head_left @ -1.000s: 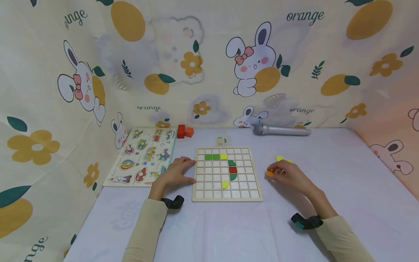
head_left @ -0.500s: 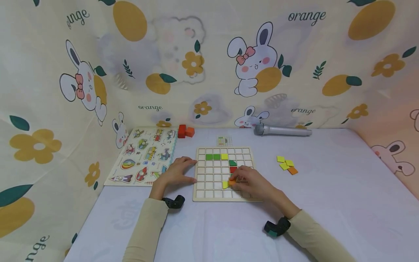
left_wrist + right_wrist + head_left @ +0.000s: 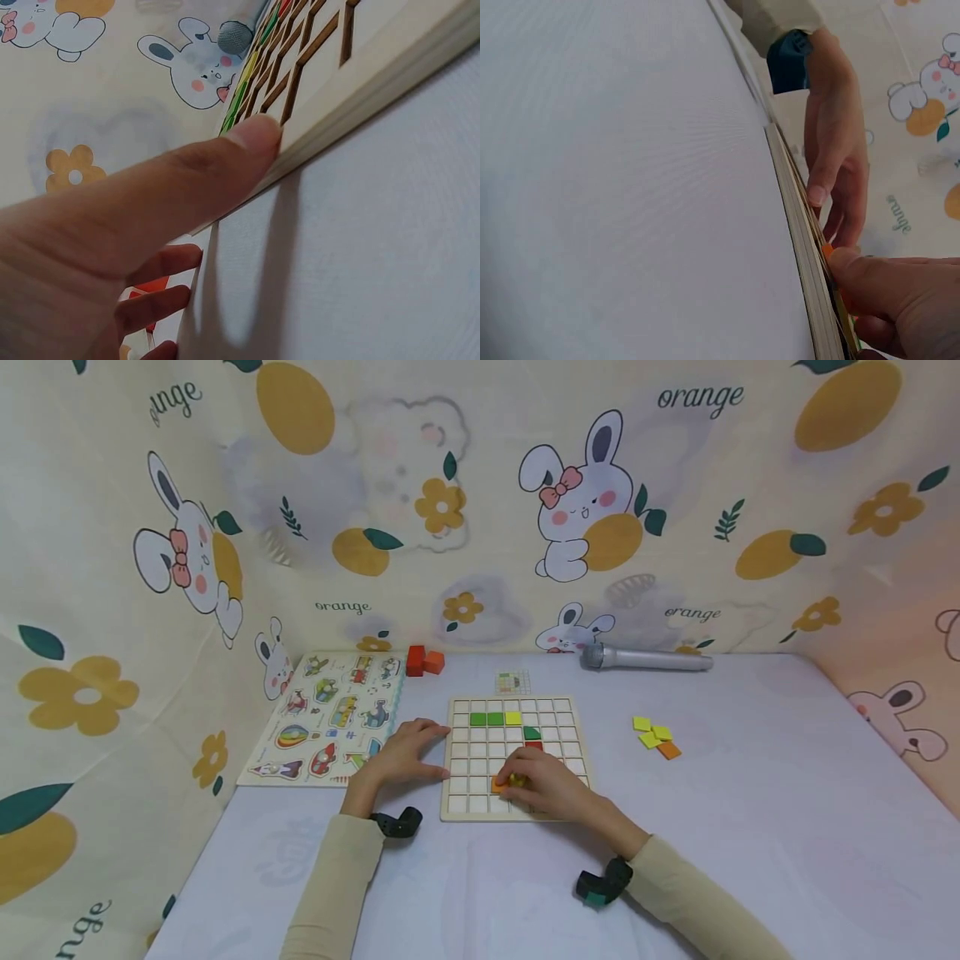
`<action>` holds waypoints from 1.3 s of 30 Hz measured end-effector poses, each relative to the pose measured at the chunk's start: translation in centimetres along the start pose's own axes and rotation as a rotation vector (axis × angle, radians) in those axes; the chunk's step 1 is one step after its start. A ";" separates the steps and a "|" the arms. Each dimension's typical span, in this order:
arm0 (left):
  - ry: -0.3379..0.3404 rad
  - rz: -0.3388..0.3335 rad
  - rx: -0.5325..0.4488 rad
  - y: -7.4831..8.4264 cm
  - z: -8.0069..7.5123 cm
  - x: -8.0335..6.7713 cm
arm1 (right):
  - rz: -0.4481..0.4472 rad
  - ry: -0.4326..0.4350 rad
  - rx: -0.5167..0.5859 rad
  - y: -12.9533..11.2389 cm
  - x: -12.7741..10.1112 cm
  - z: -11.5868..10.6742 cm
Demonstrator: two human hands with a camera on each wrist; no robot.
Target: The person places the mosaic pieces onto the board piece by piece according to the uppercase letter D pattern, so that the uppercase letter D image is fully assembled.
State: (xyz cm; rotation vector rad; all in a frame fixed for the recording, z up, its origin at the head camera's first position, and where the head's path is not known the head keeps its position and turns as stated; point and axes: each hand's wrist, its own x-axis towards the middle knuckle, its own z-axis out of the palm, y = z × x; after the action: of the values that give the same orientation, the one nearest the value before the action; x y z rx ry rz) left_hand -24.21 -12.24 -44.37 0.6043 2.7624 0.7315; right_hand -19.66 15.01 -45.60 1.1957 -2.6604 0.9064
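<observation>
A wooden grid board lies in the middle of the table. My right hand pinches an orange square tile over its second row from the front. That tile also shows at my thumb as an orange tile in the right wrist view. A yellow rounded tile peeks out under my fingers. Green tiles, a yellow square, a green rounded tile and a partly covered red tile sit in cells. My left hand rests at the board's left edge, thumb against the frame.
Right of the board lie several yellow tiles and an orange tile. A small pattern card lies behind the board. Red blocks, a silver microphone and a picture puzzle board are farther back and left.
My right hand has carried the orange tile from the loose pile leftward onto the board, past the yellow rounded tile. The left hand has stayed in place.
</observation>
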 end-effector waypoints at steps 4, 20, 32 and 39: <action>-0.003 -0.002 -0.006 0.0 0.0 0.0 | -0.002 0.012 -0.008 0.1 0.0 0.1; 0.001 0.020 0.009 0.0 -0.2 0.0 | 0.012 0.042 -0.011 0.4 0.0 -0.2; 0.006 0.026 0.004 -0.1 -0.1 0.0 | 0.150 0.133 -0.024 2.7 -2.9 -4.0; 0.006 0.025 -0.001 -0.1 -0.1 0.0 | 0.270 0.204 -0.109 4.8 -6.3 -6.8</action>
State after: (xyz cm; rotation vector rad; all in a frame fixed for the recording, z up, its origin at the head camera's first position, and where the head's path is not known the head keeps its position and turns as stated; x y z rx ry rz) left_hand -24.28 -12.37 -44.38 0.6386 2.7646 0.7408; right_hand -19.72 25.33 -44.30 0.6907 -2.7020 0.8510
